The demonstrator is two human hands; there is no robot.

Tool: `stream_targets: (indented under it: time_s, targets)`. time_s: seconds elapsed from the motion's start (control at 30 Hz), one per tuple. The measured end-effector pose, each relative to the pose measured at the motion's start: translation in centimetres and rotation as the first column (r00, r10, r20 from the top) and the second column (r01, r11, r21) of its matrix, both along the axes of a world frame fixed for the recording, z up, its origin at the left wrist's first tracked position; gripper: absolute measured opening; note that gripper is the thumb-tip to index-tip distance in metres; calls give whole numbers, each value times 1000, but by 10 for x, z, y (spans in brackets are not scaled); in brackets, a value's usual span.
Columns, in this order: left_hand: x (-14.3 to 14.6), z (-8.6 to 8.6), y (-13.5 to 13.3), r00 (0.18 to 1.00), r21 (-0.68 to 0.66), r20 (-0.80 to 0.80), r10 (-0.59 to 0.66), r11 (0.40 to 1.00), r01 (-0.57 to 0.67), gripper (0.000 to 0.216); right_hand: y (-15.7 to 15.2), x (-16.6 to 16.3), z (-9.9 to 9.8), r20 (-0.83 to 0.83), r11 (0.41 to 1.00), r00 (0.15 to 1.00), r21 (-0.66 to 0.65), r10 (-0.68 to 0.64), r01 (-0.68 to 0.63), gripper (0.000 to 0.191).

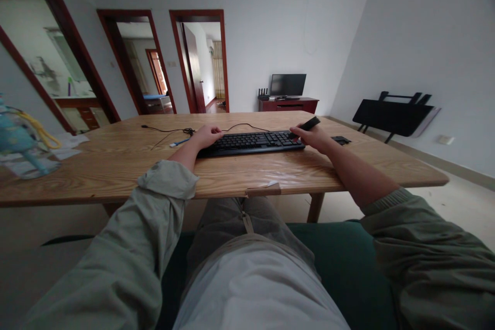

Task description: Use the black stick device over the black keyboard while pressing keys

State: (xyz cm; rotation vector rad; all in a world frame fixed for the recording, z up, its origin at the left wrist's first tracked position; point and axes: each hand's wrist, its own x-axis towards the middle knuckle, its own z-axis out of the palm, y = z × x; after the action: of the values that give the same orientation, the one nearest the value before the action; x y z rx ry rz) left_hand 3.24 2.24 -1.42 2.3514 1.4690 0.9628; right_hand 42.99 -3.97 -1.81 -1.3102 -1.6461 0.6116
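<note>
A black keyboard [251,143] lies flat on the wooden table [240,172] in front of me. My left hand [208,136] is closed over its left end, the fingers resting on the edge. Held in my right hand [315,137] is what looks like a small black brush [310,123], tilted over the keyboard's right end. A bit of red shows under the right fingers, too small to make out. The keyboard's cable [189,132] lies bunched behind my left hand. Near it is a small blue-and-white item [178,142], and a flat black object [341,140] lies beyond my right wrist.
At the table's left stand a light-blue object [17,136] with a yellow tube and some papers [64,152]. Brown tape [263,189] marks the front edge. A monitor [288,85] sits on a far red cabinet; a folded black table [392,116] leans at right.
</note>
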Motion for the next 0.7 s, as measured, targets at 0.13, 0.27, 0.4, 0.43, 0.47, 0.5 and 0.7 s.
stream_targets:
  time_s: [0.13,0.27,0.4,0.43,0.47,0.5,0.7]
  targets:
    - [-2,-2,3,1000,3,-3,1,1000,-1,35,1,0,1,-9,998,999,-44,-38,38,38]
    - [-2,-1,1,1000,3,-2,-5,1000,5,36,1,-1,2,-23,999,1000,-32,-13,12,39]
    - [-1,0,-1,1000,-13,-14,8,1000,-8,37,2,-3,2,24,1000,1000,17,13,-13,41]
    - [-1,-1,-1,1000,-13,-21,8,1000,-9,37,2,-3,2,46,999,999,36,2,-4,42]
    - [-1,-1,-1,1000,-11,-29,6,1000,-6,37,2,-3,2,68,998,998,57,-13,9,42]
    - [-2,-1,0,999,-10,-37,3,1000,-3,38,2,-4,2,86,997,996,78,-28,21,42]
    - [-3,-2,3,999,-19,-39,11,1000,-12,40,0,-7,2,231,984,970,176,-70,29,34]
